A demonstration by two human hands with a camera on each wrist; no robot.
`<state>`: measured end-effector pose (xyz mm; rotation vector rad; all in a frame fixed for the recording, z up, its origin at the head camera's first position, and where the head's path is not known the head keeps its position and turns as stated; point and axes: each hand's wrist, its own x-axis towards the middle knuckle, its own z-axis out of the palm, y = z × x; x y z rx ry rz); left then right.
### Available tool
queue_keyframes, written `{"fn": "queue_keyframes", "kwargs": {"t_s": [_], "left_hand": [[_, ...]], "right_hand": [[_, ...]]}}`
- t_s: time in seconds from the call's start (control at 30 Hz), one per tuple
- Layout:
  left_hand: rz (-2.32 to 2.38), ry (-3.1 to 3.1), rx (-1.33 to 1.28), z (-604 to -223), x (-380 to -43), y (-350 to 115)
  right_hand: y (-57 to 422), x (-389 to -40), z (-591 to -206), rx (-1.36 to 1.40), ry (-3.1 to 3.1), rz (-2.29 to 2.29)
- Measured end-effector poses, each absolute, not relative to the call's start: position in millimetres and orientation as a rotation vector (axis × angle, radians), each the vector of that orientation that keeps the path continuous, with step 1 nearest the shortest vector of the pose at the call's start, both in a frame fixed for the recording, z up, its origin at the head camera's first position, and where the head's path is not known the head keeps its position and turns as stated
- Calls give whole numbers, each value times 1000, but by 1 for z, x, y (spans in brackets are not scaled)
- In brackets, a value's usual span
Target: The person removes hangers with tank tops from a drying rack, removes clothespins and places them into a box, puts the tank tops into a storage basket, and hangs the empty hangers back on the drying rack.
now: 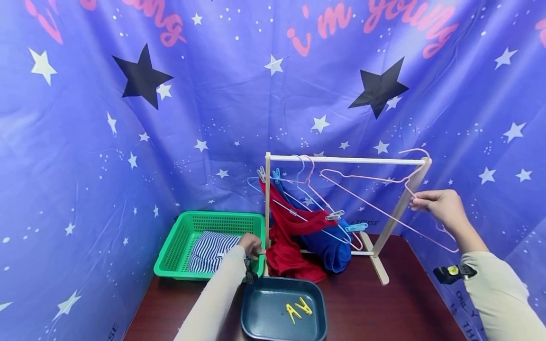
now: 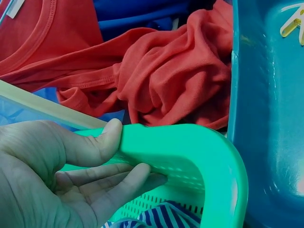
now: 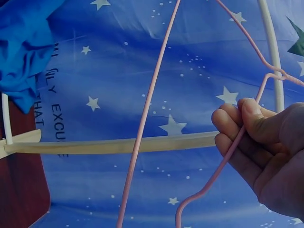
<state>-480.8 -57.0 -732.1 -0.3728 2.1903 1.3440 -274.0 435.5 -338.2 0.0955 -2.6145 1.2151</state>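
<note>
My right hand [image 1: 441,206] pinches one shoulder of a bare pink clothes hanger [image 3: 143,121] between thumb and fingers. Its hook overlaps the rack's right end in the head view; whether it touches the bar I cannot tell. My left hand [image 1: 251,245] holds the right rim of a green basket [image 2: 190,142], thumb on the rim and fingers inside. Folded striped cloth [image 1: 211,248] lies in that basket. From the rack [image 1: 350,160] hang a red garment [image 1: 294,263] and a blue garment [image 1: 332,251], clipped by clothespins [image 1: 356,228] to hangers.
A dark blue tray [image 1: 264,312] with yellow clothespins [image 1: 293,312] stands at the table's front, beside the basket. The rack's wooden foot [image 1: 379,270] rests near the right edge of the brown table [image 1: 362,308]. A starry curtain [image 1: 239,94] encloses the table.
</note>
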Motion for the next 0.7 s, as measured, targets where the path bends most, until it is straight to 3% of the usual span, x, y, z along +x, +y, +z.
{"fn": "queue_keyframes", "kwargs": {"t_s": [0.23, 0.47, 0.7], "left_hand": [[1359, 2161, -354, -667, -433, -54], [1330, 2230, -430, -558, -358, -47], [1353, 2260, -413, -540, -345, -51]], "right_hand": [[431, -278, -347, 98, -2628, 1185], [424, -281, -354, 99, -2643, 1208], [418, -282, -354, 92, -2687, 1142]]}}
